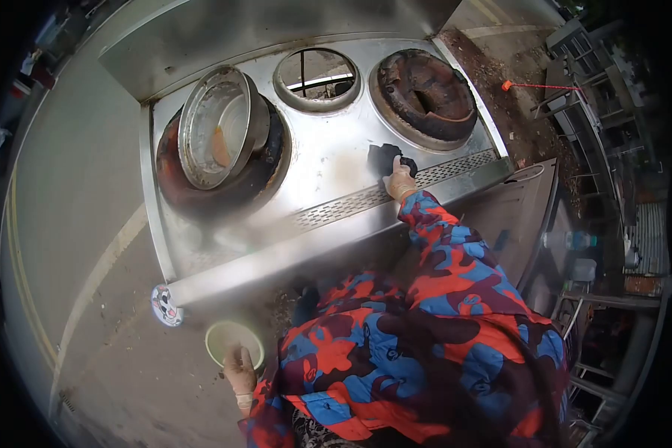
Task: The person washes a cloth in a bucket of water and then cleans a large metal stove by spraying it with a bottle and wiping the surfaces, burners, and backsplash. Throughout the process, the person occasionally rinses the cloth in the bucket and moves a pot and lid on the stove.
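Observation:
My right hand [401, 182], in a thin pale glove, is closed on a dark cloth [386, 157]. The cloth presses on the steel top of a stove [328, 160], close to the perforated strip along its front. Low on the left, my left hand [239, 371] grips the near rim of a pale green bowl [234, 337], held over the ground beyond the stove's front edge. Part of my left fingers is hidden, and the bowl's contents are blurred.
A metal pan [215, 127] sits tilted on the left burner ring [175, 175]. The stove's middle has a round open hole [321, 78]; a charred burner ring [425, 97] is on the right. A steel back panel [276, 30] rises behind. Stacked metal furniture [593, 97] stands at right.

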